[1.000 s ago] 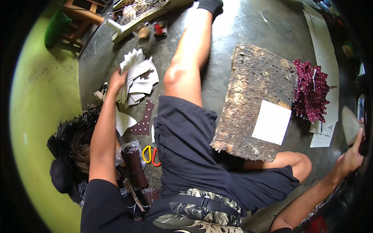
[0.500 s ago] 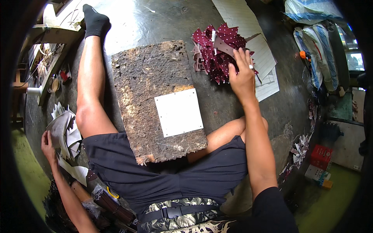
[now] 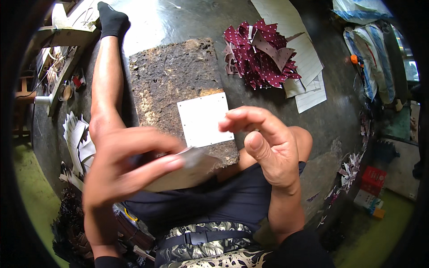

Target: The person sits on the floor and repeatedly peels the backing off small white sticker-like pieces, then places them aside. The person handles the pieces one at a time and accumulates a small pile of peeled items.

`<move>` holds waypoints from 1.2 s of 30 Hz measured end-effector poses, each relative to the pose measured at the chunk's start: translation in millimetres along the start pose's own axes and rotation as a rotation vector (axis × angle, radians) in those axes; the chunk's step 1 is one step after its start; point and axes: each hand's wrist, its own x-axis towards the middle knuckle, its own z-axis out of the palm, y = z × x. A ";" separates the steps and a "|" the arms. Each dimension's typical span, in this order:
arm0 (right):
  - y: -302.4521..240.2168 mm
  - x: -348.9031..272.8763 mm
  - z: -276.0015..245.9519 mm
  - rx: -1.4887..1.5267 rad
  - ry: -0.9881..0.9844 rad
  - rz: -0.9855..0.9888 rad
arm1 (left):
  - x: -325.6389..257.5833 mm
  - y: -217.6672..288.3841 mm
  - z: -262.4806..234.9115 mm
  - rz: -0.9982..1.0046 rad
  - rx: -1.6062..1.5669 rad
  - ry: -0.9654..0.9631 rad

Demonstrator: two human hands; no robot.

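My left hand (image 3: pixel 120 163), smeared by motion, pinches a thin grey-beige cut piece of sheet material (image 3: pixel 192 172) between thumb and fingers, over my lap and the near end of a rough dark board (image 3: pixel 172 71). My right hand (image 3: pixel 272 152) hovers to the right of that piece, its fingers curved and apart from the thumb, with nothing in it. Between the hands lies a white square sheet (image 3: pixel 203 121) with small dark dots along its edges, flat on the board. Part of the held piece is hidden behind my left hand.
Beyond the board's right side rises a heap of maroon polka-dot pieces (image 3: pixel 252 58), beside lined paper sheets (image 3: pixel 308 67). Pale cut pieces (image 3: pixel 78 140) lie by my left knee. A wooden frame (image 3: pixel 60 38) stands far left; sacks (image 3: pixel 366 58) and a red box (image 3: pixel 373 178) stand right.
My left hand has come up from the pale pile at the left, bringing one piece over my lap. My right hand has left the maroon heap and moved nearer to me.
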 end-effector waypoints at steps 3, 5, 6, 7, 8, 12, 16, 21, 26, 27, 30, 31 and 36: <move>-4.0 -3.5 -4.6 -0.097 0.011 0.313 | 55.6 -7.9 46.4 -0.054 -0.106 -0.093; 9.8 -1.0 -8.6 -0.137 0.122 0.384 | 67.8 -18.0 63.0 -0.086 0.010 -0.078; 18.1 0.3 -11.5 -0.164 0.148 0.420 | 70.4 -23.2 69.7 -0.146 0.067 -0.075; 27.4 1.6 -12.7 -0.152 0.189 0.427 | 71.2 -28.4 76.1 -0.136 0.074 -0.054; 34.3 2.7 -15.4 -0.205 0.182 0.421 | 70.9 -33.1 82.2 -0.033 0.157 0.019; 53.0 8.8 -19.6 -0.194 0.198 0.336 | 66.9 -48.6 101.4 0.156 0.378 0.230; 55.5 13.0 -32.2 -0.238 0.154 0.320 | 68.8 -58.9 112.1 0.213 0.460 0.322; 67.3 14.3 -40.5 0.016 0.170 0.417 | 69.4 -61.4 121.7 0.251 0.465 0.374; 68.2 14.1 -35.9 0.102 0.235 0.429 | 66.4 -62.9 126.8 0.295 0.542 0.398; 66.8 14.0 -33.7 0.014 0.231 0.401 | 65.9 -63.2 126.6 0.296 0.550 0.393; 65.5 14.4 -25.7 -0.173 0.246 0.346 | 65.2 -63.8 125.5 0.316 0.576 0.377; 66.7 14.8 -23.2 -0.191 0.261 0.335 | 65.5 -64.1 125.3 0.323 0.579 0.377; 73.3 15.8 -24.3 -0.129 0.283 0.382 | 65.4 -65.7 124.4 0.355 0.601 0.371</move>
